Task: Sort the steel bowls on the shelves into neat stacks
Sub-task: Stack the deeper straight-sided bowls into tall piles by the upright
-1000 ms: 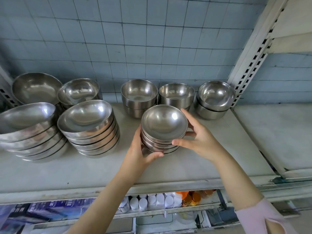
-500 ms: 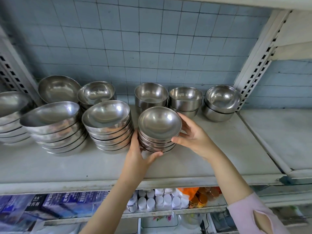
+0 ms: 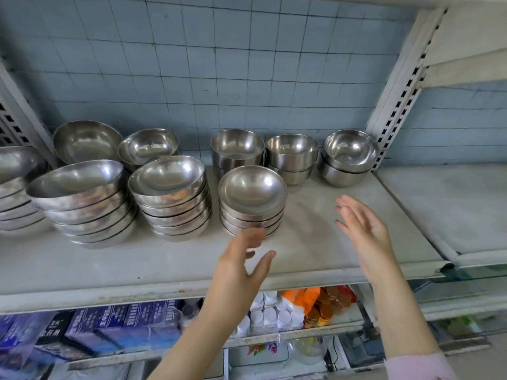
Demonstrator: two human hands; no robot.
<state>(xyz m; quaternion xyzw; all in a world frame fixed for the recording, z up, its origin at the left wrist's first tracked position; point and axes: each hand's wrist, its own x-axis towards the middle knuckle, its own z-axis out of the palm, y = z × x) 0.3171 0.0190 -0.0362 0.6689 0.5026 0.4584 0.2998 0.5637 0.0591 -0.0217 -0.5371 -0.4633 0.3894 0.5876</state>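
Note:
A small stack of shallow steel bowls [image 3: 252, 198] stands on the white shelf [image 3: 137, 267], right of two taller stacks of wider bowls [image 3: 171, 196] [image 3: 82, 201]. Behind them stand three short stacks of deep bowls [image 3: 237, 149] [image 3: 292, 157] [image 3: 349, 157] and two single bowls [image 3: 87, 141] [image 3: 148, 146]. My left hand [image 3: 241, 259] hovers just in front of the small stack, fingers spread, holding nothing. My right hand [image 3: 362, 231] is to the stack's right, open and apart from it.
A perforated white upright [image 3: 397, 86] bounds the shelf on the right, with another shelf [image 3: 452, 209] beyond it. More bowls [image 3: 16, 187] sit at the far left edge. The lower shelf holds blue boxes [image 3: 109, 325], white bottles [image 3: 271, 316] and orange packets.
Both hands have let go of the small stack and pulled back toward me. The stack now rests on the shelf beside the wider stacks. The view has shifted left and closer.

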